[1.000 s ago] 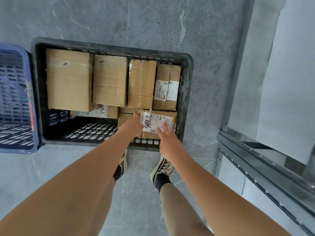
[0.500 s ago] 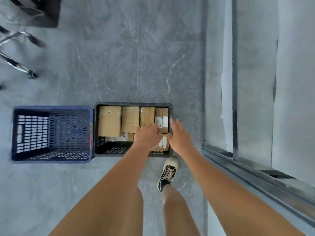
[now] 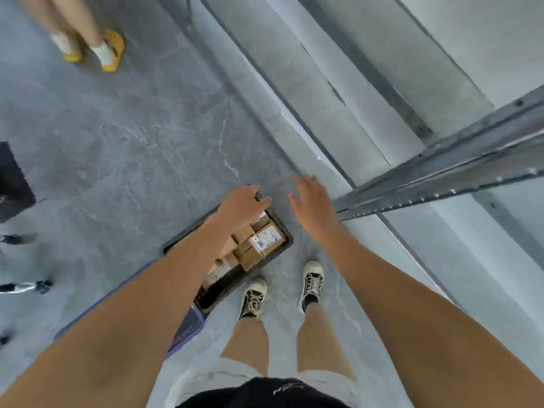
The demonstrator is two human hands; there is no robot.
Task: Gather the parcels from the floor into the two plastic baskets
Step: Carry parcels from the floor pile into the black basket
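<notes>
The black plastic basket (image 3: 287,241) stands on the grey floor in front of my shoes, with several brown cardboard parcels (image 3: 250,256) packed inside; one parcel carries a white label (image 3: 264,239). My left arm crosses over the basket and hides much of it. My left hand (image 3: 243,206) hovers above the basket's far edge, fingers loosely curled, holding nothing. My right hand (image 3: 312,206) floats to the right of the basket with fingers spread and empty. A corner of the blue basket (image 3: 190,326) peeks out under my left forearm.
A metal shelf rail (image 3: 441,172) juts in from the right, close to my right hand. Another person's legs in yellow shoes (image 3: 110,51) stand at the top left. A dark object (image 3: 13,181) sits at the left edge, with more feet (image 3: 26,285) below it.
I have stood up and both hands have lifted off the labelled parcel, which stays in the black basket. The view has swung, now showing the shelf rail and another person's feet.
</notes>
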